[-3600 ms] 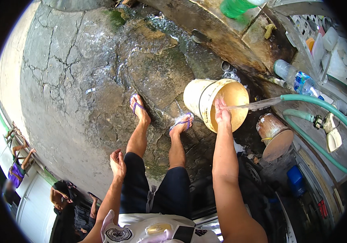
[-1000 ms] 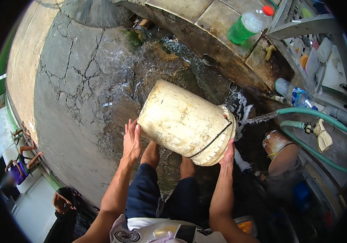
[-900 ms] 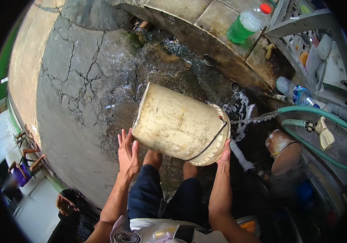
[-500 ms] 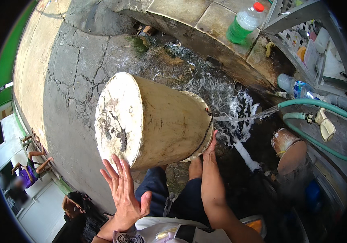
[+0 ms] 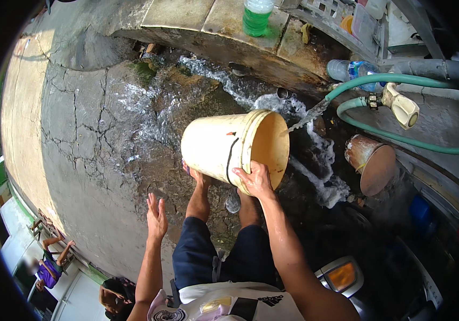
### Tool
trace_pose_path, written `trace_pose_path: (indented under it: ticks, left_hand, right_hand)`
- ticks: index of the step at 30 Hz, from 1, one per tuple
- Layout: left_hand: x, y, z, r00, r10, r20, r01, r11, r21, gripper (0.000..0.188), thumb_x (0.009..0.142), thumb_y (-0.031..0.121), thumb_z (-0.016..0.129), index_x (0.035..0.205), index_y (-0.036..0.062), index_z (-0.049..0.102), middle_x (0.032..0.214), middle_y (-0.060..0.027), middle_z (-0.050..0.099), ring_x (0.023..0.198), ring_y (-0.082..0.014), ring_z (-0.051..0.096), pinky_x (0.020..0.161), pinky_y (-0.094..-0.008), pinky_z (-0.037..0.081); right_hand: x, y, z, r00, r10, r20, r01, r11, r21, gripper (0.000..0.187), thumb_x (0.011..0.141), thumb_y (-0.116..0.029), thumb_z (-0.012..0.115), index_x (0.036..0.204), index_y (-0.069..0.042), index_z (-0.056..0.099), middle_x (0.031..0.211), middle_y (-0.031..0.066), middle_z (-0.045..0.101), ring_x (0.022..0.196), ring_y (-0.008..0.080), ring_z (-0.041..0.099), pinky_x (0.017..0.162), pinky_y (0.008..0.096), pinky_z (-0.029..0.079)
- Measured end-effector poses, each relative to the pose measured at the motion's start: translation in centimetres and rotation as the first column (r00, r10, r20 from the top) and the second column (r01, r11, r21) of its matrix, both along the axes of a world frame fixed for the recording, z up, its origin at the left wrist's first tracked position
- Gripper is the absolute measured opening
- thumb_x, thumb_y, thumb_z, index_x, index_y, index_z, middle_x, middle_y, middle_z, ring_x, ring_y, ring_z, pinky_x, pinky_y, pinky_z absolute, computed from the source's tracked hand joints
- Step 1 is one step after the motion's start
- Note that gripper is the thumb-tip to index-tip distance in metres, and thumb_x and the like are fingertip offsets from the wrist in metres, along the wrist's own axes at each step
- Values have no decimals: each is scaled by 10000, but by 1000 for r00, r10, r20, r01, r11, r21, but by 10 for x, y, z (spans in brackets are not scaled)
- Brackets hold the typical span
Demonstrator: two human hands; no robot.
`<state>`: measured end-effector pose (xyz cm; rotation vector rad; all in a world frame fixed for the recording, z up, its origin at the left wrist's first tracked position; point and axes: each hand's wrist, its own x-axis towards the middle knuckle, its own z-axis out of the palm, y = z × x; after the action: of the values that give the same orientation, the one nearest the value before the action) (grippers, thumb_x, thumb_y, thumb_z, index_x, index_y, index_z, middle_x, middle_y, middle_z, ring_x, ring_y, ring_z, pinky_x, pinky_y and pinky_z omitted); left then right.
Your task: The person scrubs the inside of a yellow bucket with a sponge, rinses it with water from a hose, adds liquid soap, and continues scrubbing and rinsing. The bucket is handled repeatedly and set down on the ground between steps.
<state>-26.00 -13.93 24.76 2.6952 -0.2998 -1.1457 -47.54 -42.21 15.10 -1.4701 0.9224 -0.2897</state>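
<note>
A cream plastic bucket (image 5: 212, 143) lies tilted on its side above the wet ground, its mouth turned right toward the hose. My right hand (image 5: 256, 181) grips its near rim, thumb over the outer wall and fingers at the opening. A black wire handle hangs against the bucket's side. My left hand (image 5: 157, 216) is off the bucket to the left, with fingers stretched out and nothing held. Water shoots from the end of a green hose (image 5: 395, 78) toward the bucket's mouth. Whether the bucket's underside touches the ground or my foot is hidden.
Foamy water runs over cracked concrete (image 5: 90, 123). A rusty can (image 5: 369, 165) sits at right, near a tap handle (image 5: 400, 107). A bottle of green liquid (image 5: 257, 18) stands on the tiled ledge (image 5: 181, 16). Two people are at far left; a vehicle's orange lamp (image 5: 342, 276) is lower right.
The bucket has come down from close before me, and its mouth has swung toward the hose. My left hand has moved away from its base. Water has spread left over the concrete.
</note>
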Motion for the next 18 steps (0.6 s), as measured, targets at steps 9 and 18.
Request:
trace_pose_path:
  ticks: [9,18]
  left_hand:
    - [-100,-202,-107,882,-89,-463,-209,806,-553,426,1088,296,544,1293,-61,656,1188,-164,733,1083,-187,688,967,-321,549]
    - [-199,-465,-200,490,3,-871,-649,668,-363,240,1037,101,607,1116,-118,664,972,-178,756,885,-230,752,759,-333,617]
  right_hand:
    - [-85,-14,-138,677,339,-653,-642,707,-298,151,906,-214,655,959,-93,729,923,148,748,881,356,725,746,494,560]
    - [-168,-71,-148,401,390,-829,-781,619,-86,183,874,-110,630,943,-66,794,940,163,753,974,334,716,900,441,568]
